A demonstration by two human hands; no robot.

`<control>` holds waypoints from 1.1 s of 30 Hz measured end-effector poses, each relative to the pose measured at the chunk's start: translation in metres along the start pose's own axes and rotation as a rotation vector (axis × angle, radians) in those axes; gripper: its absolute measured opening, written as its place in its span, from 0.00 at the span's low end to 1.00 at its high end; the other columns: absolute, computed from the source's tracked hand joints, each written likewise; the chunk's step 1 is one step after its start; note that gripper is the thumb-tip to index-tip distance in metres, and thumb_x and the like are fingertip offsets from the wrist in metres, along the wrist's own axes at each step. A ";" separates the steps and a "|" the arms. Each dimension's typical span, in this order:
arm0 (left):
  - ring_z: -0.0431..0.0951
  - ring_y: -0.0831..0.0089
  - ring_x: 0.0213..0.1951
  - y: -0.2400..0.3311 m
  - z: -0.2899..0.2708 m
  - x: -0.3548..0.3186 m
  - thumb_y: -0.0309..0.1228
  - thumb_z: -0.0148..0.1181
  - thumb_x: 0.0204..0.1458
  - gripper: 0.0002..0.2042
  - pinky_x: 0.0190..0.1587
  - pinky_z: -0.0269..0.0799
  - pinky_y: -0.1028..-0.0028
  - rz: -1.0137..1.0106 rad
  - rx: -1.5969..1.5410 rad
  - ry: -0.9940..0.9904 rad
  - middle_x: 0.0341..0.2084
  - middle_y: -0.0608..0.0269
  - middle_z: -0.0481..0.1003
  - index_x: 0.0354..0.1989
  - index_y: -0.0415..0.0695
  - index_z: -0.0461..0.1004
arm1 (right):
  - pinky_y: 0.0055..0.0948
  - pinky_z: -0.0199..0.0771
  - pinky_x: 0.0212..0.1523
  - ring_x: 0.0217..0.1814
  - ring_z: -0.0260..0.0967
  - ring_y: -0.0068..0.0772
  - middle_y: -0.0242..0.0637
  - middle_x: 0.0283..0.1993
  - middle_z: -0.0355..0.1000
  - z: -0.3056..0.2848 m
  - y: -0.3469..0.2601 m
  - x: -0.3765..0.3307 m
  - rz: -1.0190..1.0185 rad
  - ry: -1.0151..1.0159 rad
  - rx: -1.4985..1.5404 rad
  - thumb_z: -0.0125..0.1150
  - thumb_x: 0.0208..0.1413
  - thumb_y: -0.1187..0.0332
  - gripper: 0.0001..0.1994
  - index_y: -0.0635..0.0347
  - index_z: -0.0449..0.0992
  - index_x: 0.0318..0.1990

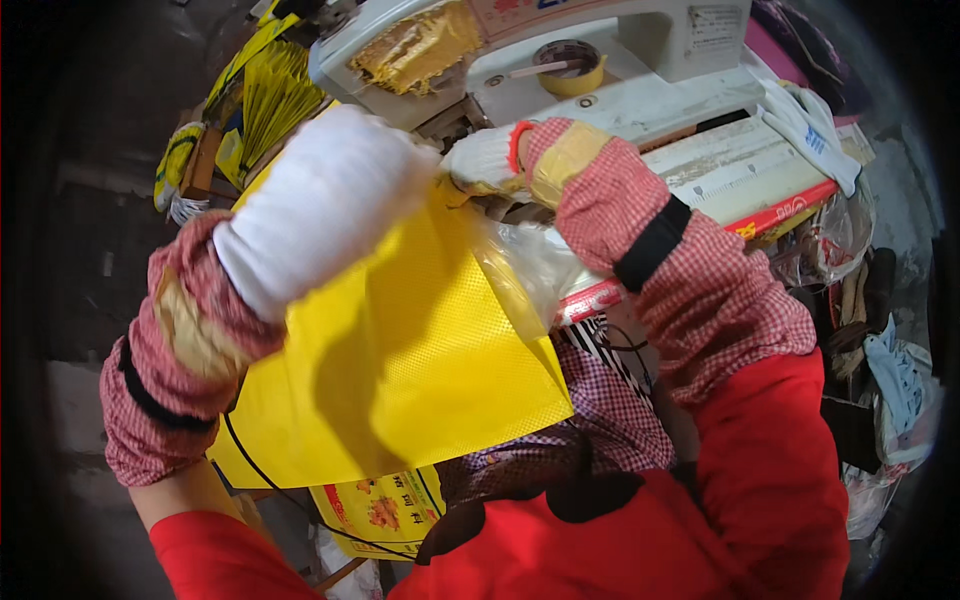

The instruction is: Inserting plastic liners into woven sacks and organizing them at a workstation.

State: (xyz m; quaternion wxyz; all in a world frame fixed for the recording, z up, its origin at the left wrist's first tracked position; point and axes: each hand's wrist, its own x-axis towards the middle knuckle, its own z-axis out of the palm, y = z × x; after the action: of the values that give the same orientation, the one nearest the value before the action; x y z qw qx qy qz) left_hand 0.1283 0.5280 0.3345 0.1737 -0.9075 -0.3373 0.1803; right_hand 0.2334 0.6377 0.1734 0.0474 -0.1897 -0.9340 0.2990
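Note:
A bright yellow textured sheet [420, 330], perhaps a bag panel, spreads before me, its upper end under the head of a white sewing machine [650, 45]. Over the sheet's upper left part is my left hand [325, 200] in a white glove; motion blurs it and its fingers are hidden. My right hand [485, 162], in a white glove with an orange cuff, is by the needle area, its fingers closed at the sheet's upper corner. The forearm partly hides the machine bed. Clear plastic film [530, 265] lies along the sheet's right edge.
A tape roll [570, 70] rests on the machine. A stack of folded yellow pieces [272, 105] stands at the upper left. White gloves [812, 130] lie at the bed's right end. A black cord [285, 490] hangs below the sheet. Checked cloth [610, 400] covers my lap.

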 end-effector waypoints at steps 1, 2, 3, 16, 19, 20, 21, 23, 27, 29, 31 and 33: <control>0.73 0.62 0.28 0.019 -0.011 0.008 0.31 0.55 0.42 0.04 0.35 0.67 0.67 0.056 -0.003 0.039 0.18 0.61 0.70 0.21 0.46 0.69 | 0.40 0.70 0.33 0.30 0.72 0.40 0.39 0.30 0.75 0.003 0.005 -0.004 0.030 0.006 0.282 0.53 0.47 0.59 0.13 0.54 0.78 0.35; 0.73 0.64 0.28 0.036 -0.017 0.010 0.33 0.55 0.41 0.05 0.35 0.67 0.68 0.119 -0.006 0.109 0.18 0.62 0.70 0.20 0.47 0.69 | 0.40 0.70 0.33 0.30 0.72 0.40 0.39 0.30 0.75 0.000 -0.001 -0.006 0.035 0.008 0.381 0.53 0.47 0.60 0.12 0.54 0.78 0.35; 0.74 0.65 0.27 0.052 -0.023 0.018 0.34 0.56 0.40 0.06 0.33 0.67 0.69 0.145 -0.055 0.087 0.18 0.62 0.71 0.20 0.47 0.69 | 0.39 0.70 0.33 0.30 0.72 0.40 0.39 0.30 0.75 -0.003 -0.007 -0.003 0.043 0.008 0.396 0.53 0.47 0.60 0.12 0.54 0.78 0.35; 0.74 0.63 0.33 0.035 -0.059 0.036 0.24 0.57 0.49 0.08 0.38 0.69 0.71 -0.047 -1.329 -0.870 0.29 0.57 0.74 0.38 0.39 0.73 | 0.37 0.69 0.30 0.27 0.70 0.37 0.37 0.28 0.74 0.002 0.012 0.001 -0.125 -0.091 0.108 0.57 0.45 0.62 0.10 0.54 0.78 0.33; 0.74 0.62 0.37 0.017 -0.028 0.010 0.28 0.59 0.50 0.09 0.40 0.69 0.70 0.122 -1.037 -0.760 0.34 0.54 0.74 0.39 0.39 0.74 | 0.35 0.66 0.29 0.27 0.68 0.36 0.35 0.27 0.73 -0.002 -0.009 0.010 -0.178 -0.210 -0.012 0.62 0.36 0.71 0.10 0.54 0.76 0.31; 0.74 0.60 0.39 0.020 -0.023 0.017 0.37 0.61 0.48 0.15 0.41 0.69 0.67 0.189 -0.952 -0.791 0.37 0.53 0.74 0.40 0.38 0.73 | 0.36 0.66 0.29 0.27 0.68 0.36 0.38 0.27 0.73 -0.003 -0.008 0.006 -0.154 -0.179 -0.036 0.61 0.36 0.71 0.09 0.54 0.76 0.30; 0.74 0.60 0.39 0.025 -0.025 0.016 0.37 0.61 0.48 0.15 0.41 0.69 0.67 0.189 -0.945 -0.793 0.37 0.53 0.74 0.40 0.38 0.73 | 0.36 0.66 0.29 0.27 0.68 0.36 0.38 0.27 0.73 0.000 -0.007 0.011 -0.153 -0.171 -0.037 0.61 0.36 0.71 0.09 0.54 0.76 0.30; 0.74 0.57 0.38 0.040 -0.034 0.009 0.47 0.60 0.46 0.22 0.41 0.68 0.65 0.167 -0.827 -1.103 0.33 0.51 0.74 0.39 0.39 0.74 | 0.37 0.66 0.29 0.27 0.68 0.38 0.39 0.26 0.72 0.009 -0.014 0.030 0.048 0.016 0.134 0.61 0.35 0.72 0.07 0.53 0.76 0.28; 0.74 0.49 0.35 0.069 -0.057 -0.002 0.54 0.55 0.44 0.24 0.37 0.68 0.60 0.195 -0.415 -1.518 0.28 0.49 0.75 0.34 0.42 0.76 | 0.36 0.70 0.27 0.28 0.71 0.43 0.41 0.24 0.72 0.011 -0.022 0.017 -0.112 0.058 -0.139 0.62 0.36 0.67 0.07 0.57 0.76 0.26; 0.74 0.49 0.31 0.076 -0.067 -0.020 0.47 0.55 0.44 0.18 0.35 0.69 0.59 0.184 -0.308 -1.526 0.24 0.52 0.75 0.30 0.43 0.77 | 0.34 0.72 0.28 0.30 0.73 0.43 0.41 0.25 0.73 0.019 -0.015 0.018 0.060 -0.094 -0.007 0.63 0.37 0.64 0.08 0.57 0.77 0.25; 0.76 0.55 0.29 0.088 -0.080 -0.030 0.40 0.55 0.43 0.13 0.33 0.70 0.61 0.167 -0.321 -1.541 0.23 0.54 0.75 0.28 0.44 0.77 | 0.32 0.73 0.28 0.28 0.73 0.41 0.40 0.23 0.73 0.044 0.007 0.027 -0.099 0.232 -0.164 0.64 0.37 0.65 0.06 0.54 0.77 0.23; 0.76 0.58 0.29 0.102 -0.088 -0.060 0.36 0.56 0.42 0.09 0.32 0.71 0.63 0.186 -0.421 -1.619 0.22 0.57 0.76 0.28 0.45 0.78 | 0.32 0.73 0.28 0.26 0.72 0.38 0.37 0.21 0.73 0.029 -0.066 -0.023 -0.060 0.373 0.051 0.62 0.37 0.66 0.04 0.52 0.77 0.22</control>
State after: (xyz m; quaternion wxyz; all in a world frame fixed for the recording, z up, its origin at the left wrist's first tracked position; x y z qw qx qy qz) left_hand 0.1809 0.3975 0.3799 -0.3103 -0.5355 -0.3083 0.7224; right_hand 0.2270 0.5637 0.1885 0.2334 -0.2124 -0.9065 0.2804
